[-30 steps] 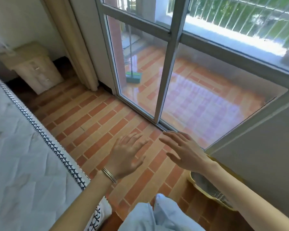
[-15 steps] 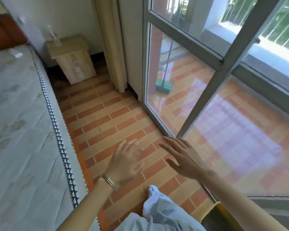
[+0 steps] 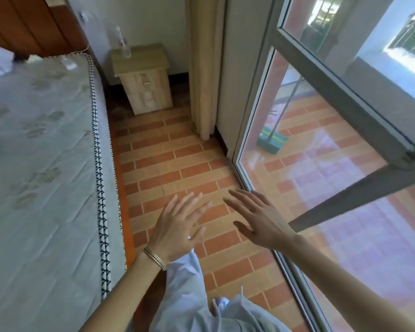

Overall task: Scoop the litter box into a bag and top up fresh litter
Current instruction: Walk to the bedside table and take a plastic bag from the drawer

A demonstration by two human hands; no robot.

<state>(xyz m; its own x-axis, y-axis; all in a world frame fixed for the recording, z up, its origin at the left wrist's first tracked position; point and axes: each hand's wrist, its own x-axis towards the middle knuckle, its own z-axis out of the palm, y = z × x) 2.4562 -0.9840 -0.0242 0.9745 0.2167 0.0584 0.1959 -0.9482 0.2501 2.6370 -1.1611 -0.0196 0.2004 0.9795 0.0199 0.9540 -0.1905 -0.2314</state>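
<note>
Head view, looking down: both hands are out in front over the brick-tiled floor [image 3: 173, 168]. The left hand [image 3: 177, 226] is spread flat, fingers straight, holding nothing, with thin bangles [image 3: 155, 258] on its wrist. The right hand [image 3: 259, 221] is just beside it, apart from it, fingers also straight and fanned, nothing in it. To the left of the left hand runs the bed [image 3: 46, 188] with its patterned edge. Right of the right hand is the glass door [image 3: 345, 224], and through the glass a green broom head [image 3: 272, 140] stands on the balcony tiles. Well ahead of both hands are a pale nightstand [image 3: 144, 85] and a curtain [image 3: 203, 68]. Below the wrists are pale trousers [image 3: 185, 295]. Where the litter box lies cannot be told from this view.
</note>
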